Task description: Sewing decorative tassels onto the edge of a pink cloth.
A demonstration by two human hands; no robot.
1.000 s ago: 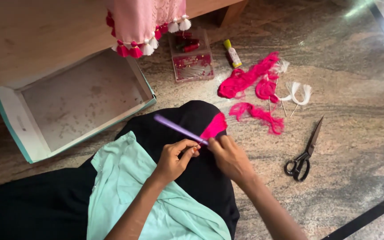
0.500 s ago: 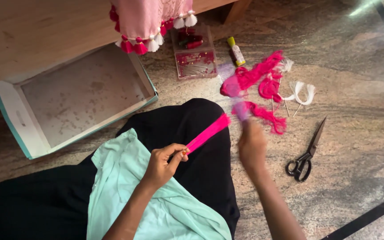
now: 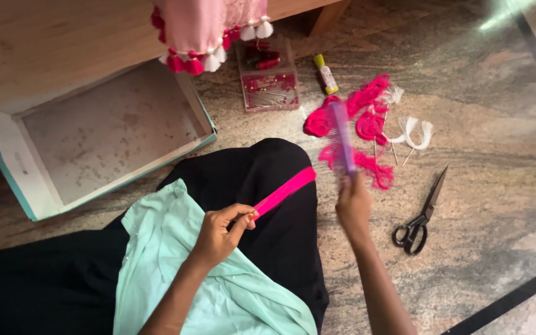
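Observation:
My left hand [image 3: 218, 232] pinches one end of a bright pink thread bundle [image 3: 283, 192] that lies stretched across my black-clad knee [image 3: 268, 167]. My right hand [image 3: 353, 206] is raised over the floor to the right of the knee and grips a purple comb [image 3: 341, 138] by its handle, teeth pointing left. The comb hovers above a heap of loose pink threads [image 3: 367, 118] on the stone floor. A mint green cloth [image 3: 156, 260] drapes over my lap.
Black scissors [image 3: 422, 216] lie shut on the floor to the right. White tassels [image 3: 414, 131], a small yellow-capped bottle [image 3: 326, 73] and a clear box of pins and spools [image 3: 268, 77] sit beyond. An open teal-edged cardboard box [image 3: 100, 136] lies left. Pink tasselled fabric [image 3: 209, 31] hangs from a wooden bench.
My right hand left the pink bundle on my knee and swung out to the right with the comb, over the loose threads. My left hand kept its hold on the bundle.

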